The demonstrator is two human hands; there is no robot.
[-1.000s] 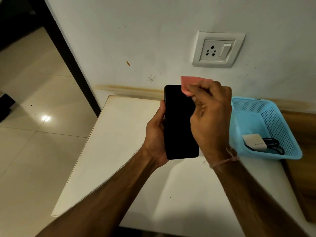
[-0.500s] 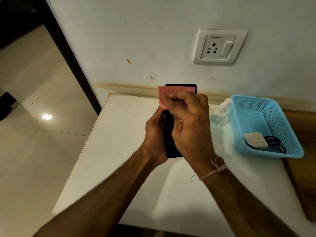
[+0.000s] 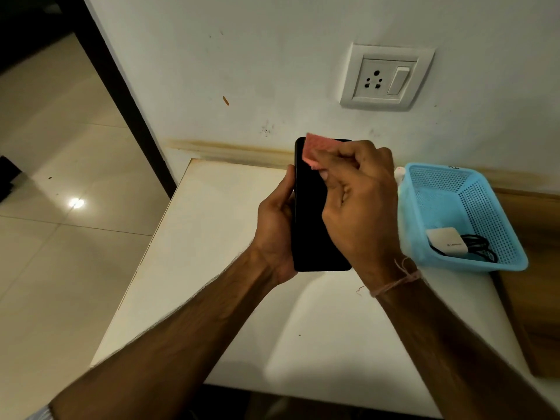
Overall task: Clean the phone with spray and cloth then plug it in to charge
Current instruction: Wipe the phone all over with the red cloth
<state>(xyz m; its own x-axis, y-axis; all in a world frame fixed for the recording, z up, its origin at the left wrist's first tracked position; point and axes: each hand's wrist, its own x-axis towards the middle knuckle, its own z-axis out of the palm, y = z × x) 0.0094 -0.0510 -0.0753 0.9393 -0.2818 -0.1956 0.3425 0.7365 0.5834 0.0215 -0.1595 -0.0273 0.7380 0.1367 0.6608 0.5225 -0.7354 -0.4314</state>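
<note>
My left hand (image 3: 274,228) holds a black phone (image 3: 309,213) upright above the white table, gripping its left edge. My right hand (image 3: 360,204) pinches a small pink cloth (image 3: 315,151) against the upper part of the dark screen. Most of the spray bottle is hidden behind my right hand; only its white top (image 3: 399,172) shows beside the basket. A white charger (image 3: 448,241) with a black cable (image 3: 478,248) lies in the blue basket. The wall socket (image 3: 386,77) with its switch is above, on the wall.
The blue perforated basket (image 3: 503,225) stands at the right on the white table (image 3: 212,253), against the wall. A wooden surface (image 3: 542,268) adjoins on the right. The table's left edge drops to a tiled floor (image 3: 60,237); a dark door frame (image 3: 121,95) stands at the left.
My right hand with the pink cloth has moved back to the right across the top of the screen, uncovering the phone's left side. The left hand keeps the phone still.
</note>
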